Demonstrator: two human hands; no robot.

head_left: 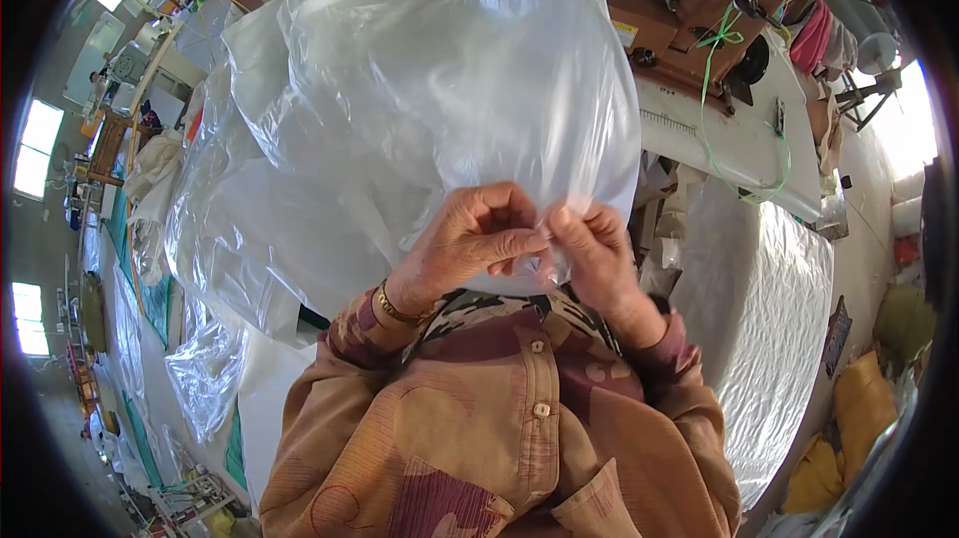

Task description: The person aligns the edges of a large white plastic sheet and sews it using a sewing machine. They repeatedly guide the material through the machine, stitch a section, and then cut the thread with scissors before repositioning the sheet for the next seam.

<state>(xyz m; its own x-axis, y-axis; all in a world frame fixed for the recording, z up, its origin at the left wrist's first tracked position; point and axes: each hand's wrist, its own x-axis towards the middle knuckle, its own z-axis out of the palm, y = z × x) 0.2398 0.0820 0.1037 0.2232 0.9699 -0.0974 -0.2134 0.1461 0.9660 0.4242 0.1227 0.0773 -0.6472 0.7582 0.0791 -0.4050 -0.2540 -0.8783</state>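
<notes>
A large sheet of clear plastic film (pixel 400 88) spreads in front of me, wrinkled and shiny. At its near edge, close to my body, my two hands come together. My left hand (pixel 479 236) is closed, thumb and fingers pinching the gathered film edge. My right hand (pixel 597 253) pinches the same edge just beside it, thumb on top. Between the fingertips the film is bunched and partly blurred. Beyond the right side of the film stands a brown sewing machine (pixel 689 18), with a green string (pixel 711 88) hanging from it.
The white machine table (pixel 739 138) lies to my right, with a ruler strip along it. Below it is a stack wrapped in white plastic (pixel 759 308). Yellow sacks (pixel 849 418) sit on the floor at far right. More plastic film (pixel 205 378) hangs at left.
</notes>
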